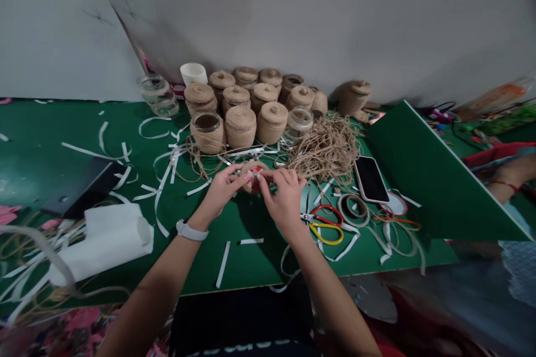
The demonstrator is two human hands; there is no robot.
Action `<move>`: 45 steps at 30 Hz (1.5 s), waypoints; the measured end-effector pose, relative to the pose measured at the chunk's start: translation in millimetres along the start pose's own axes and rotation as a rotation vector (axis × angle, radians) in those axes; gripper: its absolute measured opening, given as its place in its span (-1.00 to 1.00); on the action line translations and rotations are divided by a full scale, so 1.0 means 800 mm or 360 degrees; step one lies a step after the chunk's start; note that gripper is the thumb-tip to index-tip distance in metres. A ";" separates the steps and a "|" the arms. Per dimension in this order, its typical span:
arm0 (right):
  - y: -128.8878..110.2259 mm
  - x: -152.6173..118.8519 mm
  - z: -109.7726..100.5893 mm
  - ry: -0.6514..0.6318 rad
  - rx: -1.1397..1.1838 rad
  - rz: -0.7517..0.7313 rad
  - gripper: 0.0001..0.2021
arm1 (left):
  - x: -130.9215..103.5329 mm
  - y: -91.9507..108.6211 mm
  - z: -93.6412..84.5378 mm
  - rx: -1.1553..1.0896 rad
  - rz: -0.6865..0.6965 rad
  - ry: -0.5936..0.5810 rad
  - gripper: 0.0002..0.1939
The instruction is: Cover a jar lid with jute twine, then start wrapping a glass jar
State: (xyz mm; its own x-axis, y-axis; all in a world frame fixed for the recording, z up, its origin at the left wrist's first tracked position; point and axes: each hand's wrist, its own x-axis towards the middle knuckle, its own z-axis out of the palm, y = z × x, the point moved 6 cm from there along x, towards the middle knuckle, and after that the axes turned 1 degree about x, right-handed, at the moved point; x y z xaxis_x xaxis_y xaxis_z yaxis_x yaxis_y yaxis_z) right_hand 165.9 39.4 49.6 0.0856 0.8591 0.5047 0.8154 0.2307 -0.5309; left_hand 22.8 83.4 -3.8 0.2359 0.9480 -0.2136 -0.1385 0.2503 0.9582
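- Left hand (221, 191): fingers and thumb closed on the left edge of a small round twine-wrapped piece (254, 178), red and white in its middle; a pale band (191, 230) circles the wrist
- Right hand (285, 198): thumb and fingertips drawn narrow, pinching the same piece at its right side
- The piece is held between both hands, over the green table (262, 265), in front of the jars
- Just right of the right hand, scissors (326, 226) with one red and one yellow handle; beyond them a tape roll (354, 207) and a phone (372, 179), dark screen up
- Past the hands, twine-wrapped jars (240, 125) grouped together, many lidded, with a heap of loose twine (330, 148) to their right
- A clear glass jar (158, 95) and stacked white cups (194, 73) near the group's left end
- White strips (223, 265) scattered about; a white roll (113, 240) and a dark object (84, 187) at left
- Far right, another person's hand (508, 175) behind a tilted green board (439, 178)
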 end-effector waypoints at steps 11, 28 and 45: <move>0.001 -0.001 0.002 -0.0018 -0.0010 0.0006 -0.90 | -0.001 0.004 0.006 -0.0036 -0.0029 -0.0060 -0.61; -0.001 -0.003 0.005 -0.0026 0.0037 0.0027 -0.91 | -0.004 0.010 0.010 0.0030 0.0001 -0.0083 -0.65; -0.003 -0.005 0.005 -0.0028 -0.0015 -0.0009 -0.88 | 0.000 -0.004 0.005 0.0143 -0.0084 -0.0137 -0.71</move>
State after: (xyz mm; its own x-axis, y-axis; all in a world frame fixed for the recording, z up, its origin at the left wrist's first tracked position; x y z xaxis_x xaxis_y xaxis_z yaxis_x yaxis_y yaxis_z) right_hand 161.5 37.1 45.8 0.0708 0.8655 0.4959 0.8214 0.2314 -0.5213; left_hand 26.8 82.0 -6.1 0.3228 0.9127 -0.2508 -0.0381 0.2773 0.9600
